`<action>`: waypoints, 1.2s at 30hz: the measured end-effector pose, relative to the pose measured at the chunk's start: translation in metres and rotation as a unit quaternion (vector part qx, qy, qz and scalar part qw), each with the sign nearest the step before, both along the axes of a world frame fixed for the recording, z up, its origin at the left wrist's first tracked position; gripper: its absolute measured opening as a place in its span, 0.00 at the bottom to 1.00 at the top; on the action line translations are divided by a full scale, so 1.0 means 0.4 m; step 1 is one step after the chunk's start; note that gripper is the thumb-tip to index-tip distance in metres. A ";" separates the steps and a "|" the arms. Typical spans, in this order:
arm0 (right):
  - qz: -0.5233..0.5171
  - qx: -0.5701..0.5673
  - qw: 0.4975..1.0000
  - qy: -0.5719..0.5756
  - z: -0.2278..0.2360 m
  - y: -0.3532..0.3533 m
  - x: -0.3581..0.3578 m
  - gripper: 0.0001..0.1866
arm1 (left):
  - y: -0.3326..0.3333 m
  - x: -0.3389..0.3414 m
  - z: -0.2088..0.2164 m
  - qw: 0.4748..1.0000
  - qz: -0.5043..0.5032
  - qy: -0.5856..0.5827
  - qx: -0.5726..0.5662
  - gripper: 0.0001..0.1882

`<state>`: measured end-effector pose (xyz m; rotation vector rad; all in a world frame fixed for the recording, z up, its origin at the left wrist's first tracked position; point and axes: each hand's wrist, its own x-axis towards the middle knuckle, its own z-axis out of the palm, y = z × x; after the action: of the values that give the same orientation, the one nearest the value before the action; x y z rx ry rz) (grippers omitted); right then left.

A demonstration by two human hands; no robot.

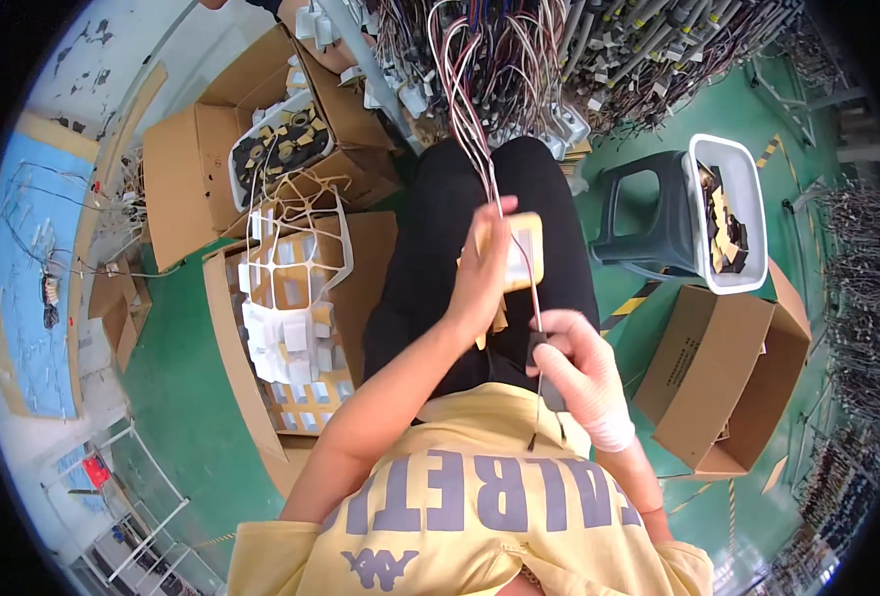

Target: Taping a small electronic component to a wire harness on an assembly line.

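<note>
Over my lap, a bundle of thin white and dark-red wires (472, 124) hangs down from the rack. My left hand (481, 268) is closed around the wires, fingers pointing away from me. Below it, a thinner length of cable (533, 290) runs to my right hand (581, 370), which pinches it at a small dark piece (536, 348); the kind of that piece is not clear. The cable's dark tip (531, 443) hangs in front of my shirt. Behind my left hand, a yellow-edged pad with a white middle (529, 253) lies on my thighs.
At left, an open carton (223, 328) holds white pieces and a netted white strap frame (345, 233). Behind it, another carton (171, 179) holds a tub of black and tan parts. At right stand a dark stool (648, 214), a white tub (755, 214) and an open carton (698, 372).
</note>
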<state>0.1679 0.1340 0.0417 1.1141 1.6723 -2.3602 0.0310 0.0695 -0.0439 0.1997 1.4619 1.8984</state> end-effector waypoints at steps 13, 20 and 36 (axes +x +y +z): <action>0.123 0.262 0.956 0.059 0.098 0.083 -0.066 0.12 | -0.200 0.138 0.146 0.989 -0.147 0.012 0.023 0.37; 0.281 0.045 0.950 0.130 0.025 0.104 -0.130 0.05 | -0.212 0.142 0.131 0.990 -0.140 0.021 0.001 0.38; 0.046 0.120 0.983 0.131 0.013 0.083 -0.128 0.05 | -0.208 0.115 0.165 0.983 -0.155 -0.093 0.019 0.39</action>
<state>0.1166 0.1673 0.0471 0.7555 2.0899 -2.3816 0.0771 -0.0135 0.0222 0.2459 1.1952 1.6468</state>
